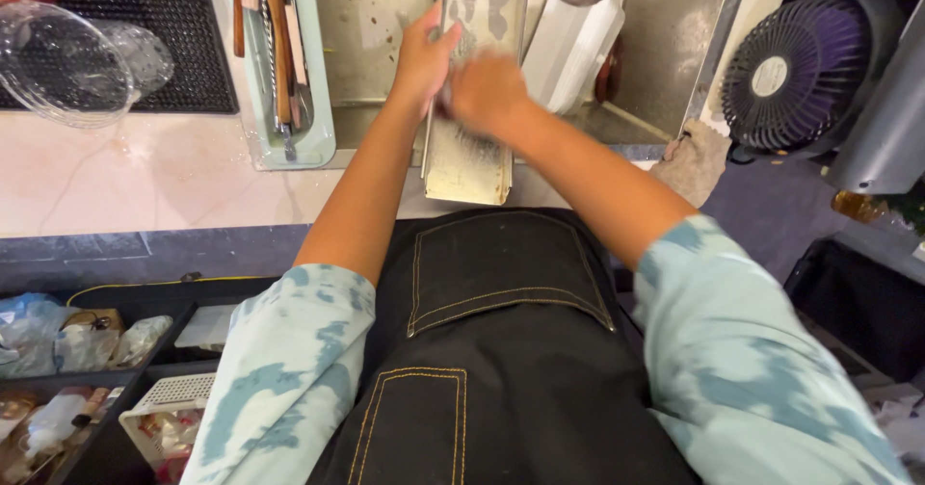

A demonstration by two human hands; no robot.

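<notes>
Two hands at a long pale board (469,157) lying across the worktop (145,182) edge and reaching over the steel sink (371,32). Left hand (424,56) flat against the board's left edge, fingers stretched along it, holding it steady. Right hand (488,90) blurred, pressed on the board's top face just beside the left; whether closed around something, impossible to tell. Left of the sink, a mint-green tray (313,100) with wooden-handled utensils. Farther left, clear glass bowls (72,61) on a black mat (183,32). At right, a dark fan (795,66). Below, a black apron (491,350) and tie-dye sleeves.
</notes>
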